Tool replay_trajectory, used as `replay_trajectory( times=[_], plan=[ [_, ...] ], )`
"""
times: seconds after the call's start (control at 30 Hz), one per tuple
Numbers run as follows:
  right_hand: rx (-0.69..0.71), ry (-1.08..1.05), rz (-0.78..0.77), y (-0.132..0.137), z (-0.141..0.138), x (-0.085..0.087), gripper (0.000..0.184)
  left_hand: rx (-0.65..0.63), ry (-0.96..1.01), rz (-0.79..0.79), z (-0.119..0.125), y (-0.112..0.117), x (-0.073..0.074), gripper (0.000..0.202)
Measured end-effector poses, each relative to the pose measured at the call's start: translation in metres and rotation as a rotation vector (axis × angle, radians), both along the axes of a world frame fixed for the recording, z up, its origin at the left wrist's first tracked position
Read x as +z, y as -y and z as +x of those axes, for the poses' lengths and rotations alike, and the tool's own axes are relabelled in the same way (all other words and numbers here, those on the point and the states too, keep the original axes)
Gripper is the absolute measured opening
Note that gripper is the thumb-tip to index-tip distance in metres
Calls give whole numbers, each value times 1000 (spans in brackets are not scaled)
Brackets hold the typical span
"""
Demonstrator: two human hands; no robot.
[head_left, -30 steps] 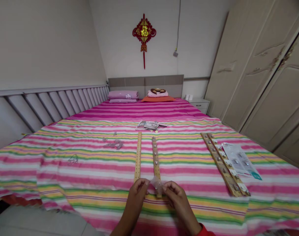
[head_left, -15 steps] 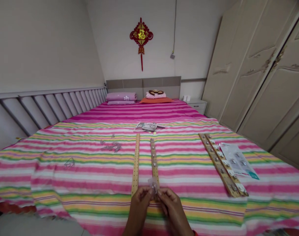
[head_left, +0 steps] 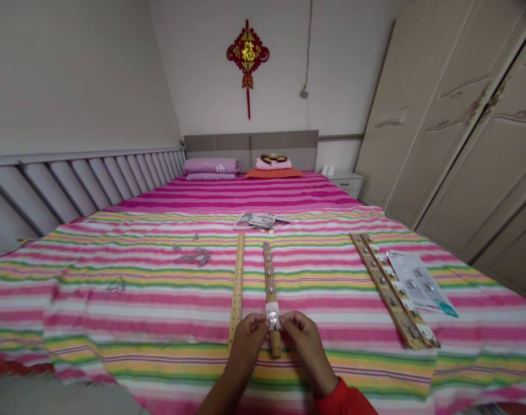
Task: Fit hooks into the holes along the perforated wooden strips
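Observation:
My left hand and my right hand pinch opposite sides of a clear square adhesive hook with a shiny metal centre. They hold it over the near part of a narrow wooden strip; whether it touches the wood I cannot tell. Farther up that strip, several similar hooks sit in a row. Just left lies a second wooden strip, dotted with small holes and bearing no hooks.
To the right, two wooden strips carry hooks, beside a blister pack. Clear scraps and a thin clear loop lie on the left. Packaging is piled farther back on the striped bedsheet.
Both hands have brought the hook slightly away from me along the strip. It was tilted up before and now appears flatter and square to the wood. More red sleeve shows.

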State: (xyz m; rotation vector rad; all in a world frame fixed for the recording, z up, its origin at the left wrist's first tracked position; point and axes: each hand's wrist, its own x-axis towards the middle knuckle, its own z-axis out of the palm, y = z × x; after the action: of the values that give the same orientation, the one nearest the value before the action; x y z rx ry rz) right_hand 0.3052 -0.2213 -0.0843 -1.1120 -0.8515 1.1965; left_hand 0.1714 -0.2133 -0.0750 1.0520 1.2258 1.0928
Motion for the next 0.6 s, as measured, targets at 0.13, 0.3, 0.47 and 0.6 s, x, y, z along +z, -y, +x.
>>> replay_trajectory(
  times=[0.13, 0.3, 0.47, 0.6],
  plan=[
    [-55, 35, -32, -16, -1, -6, 32, 69, -123, 129, 2, -11, -9, 25],
    [-98, 81, -78, -27, -3, -15, 23, 54, -288, 202, 7, -14, -15, 19],
    [-101, 99, -116, -31, -3, -19, 17, 29, -391, 243, 9, -16, -17, 15],
    [-111, 89, -132, -33, -3, -22, 16, 17, -398, 220, 9, -20, -26, 14]
  ],
)
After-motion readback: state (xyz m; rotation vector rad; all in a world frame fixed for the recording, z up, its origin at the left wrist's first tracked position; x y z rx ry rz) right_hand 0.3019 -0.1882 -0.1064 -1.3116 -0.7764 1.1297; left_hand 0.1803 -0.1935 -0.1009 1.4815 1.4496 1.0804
